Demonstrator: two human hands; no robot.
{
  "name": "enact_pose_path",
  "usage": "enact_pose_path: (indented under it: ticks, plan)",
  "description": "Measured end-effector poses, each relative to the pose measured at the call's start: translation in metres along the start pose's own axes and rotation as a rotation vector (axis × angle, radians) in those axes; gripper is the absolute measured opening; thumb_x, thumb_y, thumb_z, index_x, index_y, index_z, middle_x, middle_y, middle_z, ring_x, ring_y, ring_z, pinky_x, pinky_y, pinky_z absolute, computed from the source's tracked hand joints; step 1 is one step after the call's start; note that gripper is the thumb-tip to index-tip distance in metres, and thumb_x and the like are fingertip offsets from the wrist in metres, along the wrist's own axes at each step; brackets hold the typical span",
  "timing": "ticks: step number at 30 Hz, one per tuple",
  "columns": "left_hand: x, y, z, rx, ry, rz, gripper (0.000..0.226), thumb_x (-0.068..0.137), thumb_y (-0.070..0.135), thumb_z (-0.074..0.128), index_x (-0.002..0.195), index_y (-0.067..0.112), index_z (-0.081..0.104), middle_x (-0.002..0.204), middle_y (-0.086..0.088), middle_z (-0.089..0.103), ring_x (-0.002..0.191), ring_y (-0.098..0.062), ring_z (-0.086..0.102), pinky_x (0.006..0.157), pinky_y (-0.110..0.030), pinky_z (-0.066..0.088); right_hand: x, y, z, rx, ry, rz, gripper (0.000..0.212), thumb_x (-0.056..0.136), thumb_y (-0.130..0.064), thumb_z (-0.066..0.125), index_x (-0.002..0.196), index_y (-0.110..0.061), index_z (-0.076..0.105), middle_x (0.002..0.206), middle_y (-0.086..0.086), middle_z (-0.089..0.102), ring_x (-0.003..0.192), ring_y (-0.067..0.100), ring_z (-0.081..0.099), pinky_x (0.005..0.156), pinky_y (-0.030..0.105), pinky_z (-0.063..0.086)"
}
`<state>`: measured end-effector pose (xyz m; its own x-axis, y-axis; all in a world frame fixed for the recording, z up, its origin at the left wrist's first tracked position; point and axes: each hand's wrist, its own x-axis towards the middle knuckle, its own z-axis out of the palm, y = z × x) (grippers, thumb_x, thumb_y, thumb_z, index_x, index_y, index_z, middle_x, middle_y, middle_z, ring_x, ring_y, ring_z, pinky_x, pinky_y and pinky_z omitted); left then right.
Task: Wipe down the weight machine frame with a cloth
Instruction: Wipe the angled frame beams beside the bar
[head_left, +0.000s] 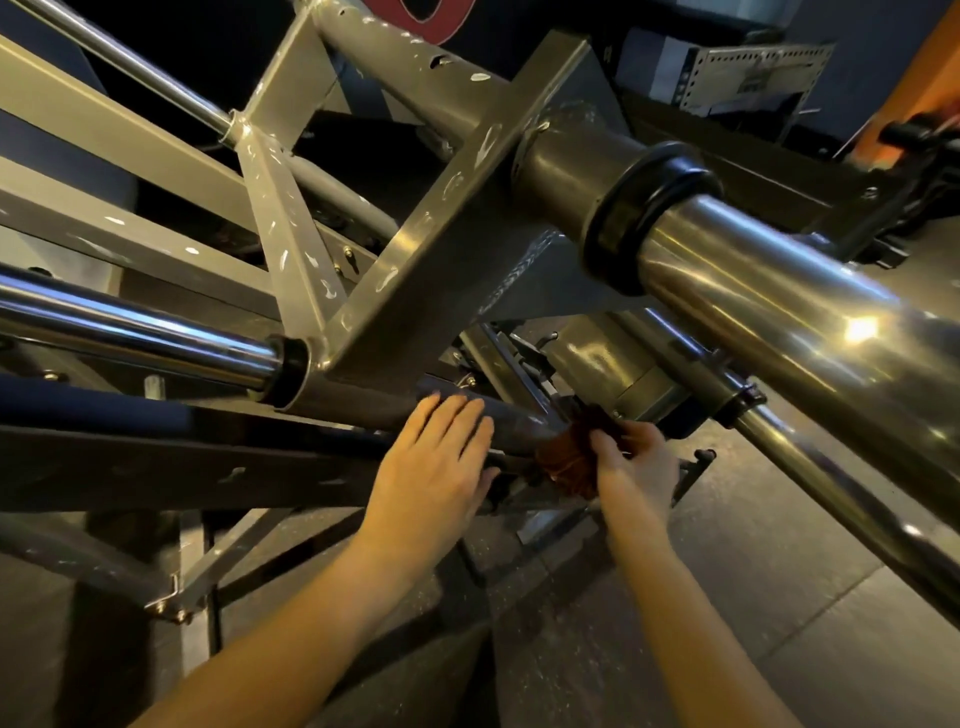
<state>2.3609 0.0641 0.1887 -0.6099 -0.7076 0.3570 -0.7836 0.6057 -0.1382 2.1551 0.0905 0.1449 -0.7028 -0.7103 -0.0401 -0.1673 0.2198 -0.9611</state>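
No text, label, brand or number can be read anywhere on the machine or its surroundings.

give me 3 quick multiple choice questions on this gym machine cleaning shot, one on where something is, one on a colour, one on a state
1. Where is the cloth?
A. on the floor
B. against a low dark tube, in the right hand
C. draped over the top bar

2. What colour is the cloth?
A. white
B. reddish-brown
C. blue

3. How is the left hand?
A. flat, fingers straight on the tube
B. clenched on the cloth
C. out of view

Answers:
1 B, the right hand grips it at the dark tube.
2 B, it looks rusty red.
3 A, fingers lie extended on the tube.
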Motion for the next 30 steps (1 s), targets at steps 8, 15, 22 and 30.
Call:
enact_pose_path:
  ticks: [8,15,22,30]
  plan:
    - [-0.002,-0.007,0.037,0.039,0.089,-0.045,0.06,0.092,0.033,0.069,0.14,0.0,0.056,0.146,-0.02,0.056,0.139,-0.033,0.051,0.123,-0.043,0.018,-0.026,-0.019,0.046,-0.017,-0.057,-0.326,0.032,0.094,-0.015,0.068,0.109,-0.038,0.052,0.103,-0.025,0.06,0.094,-0.018,0.059,0.081,0.011,0.052]
    - [-0.008,-0.018,0.061,0.081,0.258,0.016,0.053,0.1,0.021,0.063,0.145,-0.002,0.048,0.15,-0.021,0.05,0.142,-0.031,0.046,0.127,-0.041,0.011,-0.012,0.057,0.055,-0.324,-0.158,-0.368,0.033,0.099,-0.02,0.061,0.123,-0.038,0.047,0.129,-0.007,0.062,0.112,0.003,0.062,0.095,0.021,0.053]
    - [-0.006,-0.024,0.084,0.272,0.363,0.055,0.056,0.104,0.024,0.053,0.15,-0.003,0.036,0.152,-0.022,0.047,0.147,-0.031,0.031,0.129,-0.044,0.003,0.005,0.028,0.07,-0.187,-0.131,-0.445,0.02,0.1,-0.016,0.062,0.112,-0.027,0.05,0.097,-0.021,0.056,0.087,-0.007,0.063,0.077,0.02,0.057]
    - [-0.007,-0.027,0.086,0.291,0.356,0.05,0.073,0.087,0.017,0.077,0.148,-0.002,0.041,0.152,-0.023,0.046,0.146,-0.033,0.03,0.129,-0.045,0.005,0.044,0.056,0.054,-0.431,-0.284,-0.371,0.027,0.101,-0.018,0.058,0.119,-0.034,0.045,0.117,-0.008,0.057,0.094,0.0,0.056,0.075,0.014,0.046]
